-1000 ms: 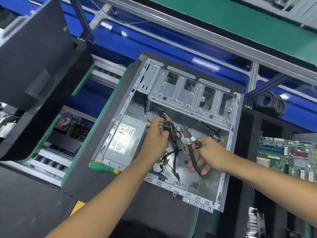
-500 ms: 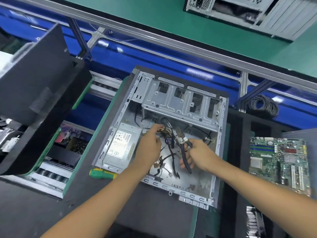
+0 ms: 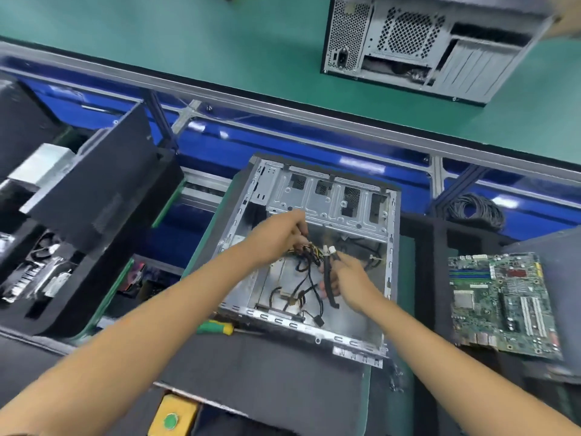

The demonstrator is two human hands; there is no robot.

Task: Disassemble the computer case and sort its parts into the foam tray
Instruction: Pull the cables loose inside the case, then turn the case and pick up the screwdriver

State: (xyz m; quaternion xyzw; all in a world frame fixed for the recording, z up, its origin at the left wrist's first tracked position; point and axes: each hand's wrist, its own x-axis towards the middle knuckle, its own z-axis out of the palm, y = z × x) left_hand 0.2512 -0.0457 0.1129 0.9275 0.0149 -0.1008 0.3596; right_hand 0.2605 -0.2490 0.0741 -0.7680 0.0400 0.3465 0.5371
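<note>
A: Where's our case?
B: Open computer case (image 3: pixel 330 212) lies flat on the dark mat, w/ the green-handled screwdriver (image 3: pixel 217 327) just beside its near edge.
A: And our hands?
B: Left hand (image 3: pixel 279 234) pinches the wire bundle (image 3: pixel 309 250) inside the case. Right hand (image 3: pixel 349 278) grips a thick black cable (image 3: pixel 330 286). Motherboard (image 3: pixel 500 302) sits in the foam tray (image 3: pixel 421 247), right of the case.

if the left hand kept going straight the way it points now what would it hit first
Most likely the drive cage at the far end of the open computer case. The left hand, gripping the cable bundle, points up and away toward it. Depth is unclear, so it might pass just over the cage's top plate.
</note>
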